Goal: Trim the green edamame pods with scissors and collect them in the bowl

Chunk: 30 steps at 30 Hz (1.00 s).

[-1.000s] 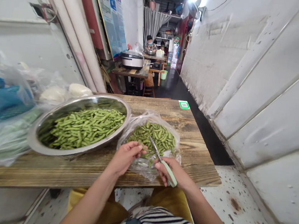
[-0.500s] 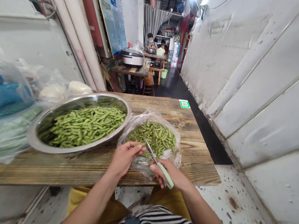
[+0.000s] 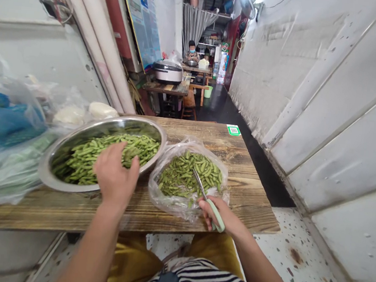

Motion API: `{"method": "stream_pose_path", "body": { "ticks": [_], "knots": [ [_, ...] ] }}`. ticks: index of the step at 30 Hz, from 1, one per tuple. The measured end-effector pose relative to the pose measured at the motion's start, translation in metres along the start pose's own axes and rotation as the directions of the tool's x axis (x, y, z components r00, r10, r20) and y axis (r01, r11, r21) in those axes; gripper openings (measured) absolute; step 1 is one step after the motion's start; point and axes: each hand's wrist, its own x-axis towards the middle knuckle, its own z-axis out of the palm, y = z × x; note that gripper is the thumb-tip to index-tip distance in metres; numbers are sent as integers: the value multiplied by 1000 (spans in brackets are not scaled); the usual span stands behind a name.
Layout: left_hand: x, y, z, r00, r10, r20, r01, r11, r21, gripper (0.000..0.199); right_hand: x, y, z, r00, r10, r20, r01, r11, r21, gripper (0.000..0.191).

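My left hand (image 3: 115,173) is over the near rim of a large steel bowl (image 3: 46,174), its fingers and thumb spread apart and slightly blurred. Green edamame pods (image 3: 86,156) fill much of that bowl. To the right lies an open clear plastic bag (image 3: 163,204) holding more pods (image 3: 203,167), with darker bits among them. My right hand (image 3: 215,212) grips scissors (image 3: 215,214) with pale green handles. Their blades point up and left over the bag's pods and look closed.
The bowl and bag stand on a wooden table (image 3: 249,198). Plastic bags (image 3: 6,156) crowd its left end. A green QR card (image 3: 233,130) lies at the far right corner. Farther back, a cooker (image 3: 167,72) sits on another table, and a masked person (image 3: 193,53) is behind a bowl.
My left hand has moved left from the scissor tips to the bowl, and its pinched fingers have spread. The scissors have shifted slightly right, and their blades remain over the bag.
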Motion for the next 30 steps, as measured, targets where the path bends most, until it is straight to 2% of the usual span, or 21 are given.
{"method": "stream_pose_path", "body": {
  "ticks": [1,3,4,6,7,8,9,11,13,16,18,21,24,26,30],
  "knots": [
    [4,0,3,996,88,22,-89,995,50,42,0,-1,-1,1000,-20,-6,20,1000,-3,46],
    [1,2,17,950,243,196,-255,966,37,38,-1,-3,0,999,-49,-12,49,999,-14,46],
    [-5,3,28,894,310,325,-324,946,-9,31,-2,-4,0,999,-53,-11,53,998,-22,46],
    [-21,3,54,705,398,586,-426,899,-99,22,-3,-5,1,999,-44,-7,44,999,-29,46],
    [-30,2,66,641,387,663,-443,892,-92,21,-4,-5,1,999,-40,-5,40,999,-25,47],
    [-37,0,76,591,364,719,-454,888,-76,21,-5,-4,1,999,-40,-6,40,999,-15,47],
    [-43,-1,84,570,330,752,-454,890,-46,20,-6,-3,0,999,-42,0,42,999,-12,47],
    [-50,-5,94,565,272,779,-432,902,-1,19,-7,1,-2,999,-42,4,42,999,-3,46],
    [-51,-7,95,595,235,768,-362,932,-5,17,-8,3,-4,1000,-31,-1,31,1000,3,46],
    [-52,-7,88,664,138,735,-115,990,-82,19,-8,4,-5,1000,-6,-6,6,1000,-22,46],
    [-53,-5,82,687,30,726,90,988,-126,22,-8,1,-5,1000,-3,3,3,995,-102,44],
    [-57,0,71,680,-76,729,287,943,-170,27,-10,-5,-4,999,-49,-7,44,941,-335,41],
    [-58,6,62,661,-136,738,407,891,-201,26,-12,-13,-3,985,-166,-39,116,820,-561,39],
    [-57,9,58,634,-183,751,493,844,-210,25,-13,-16,-2,976,-216,-34,146,763,-630,38],
    [-54,10,54,591,-265,762,657,705,-265,28,-15,-18,-1,977,-213,-23,145,734,-664,39]
  ]
}}
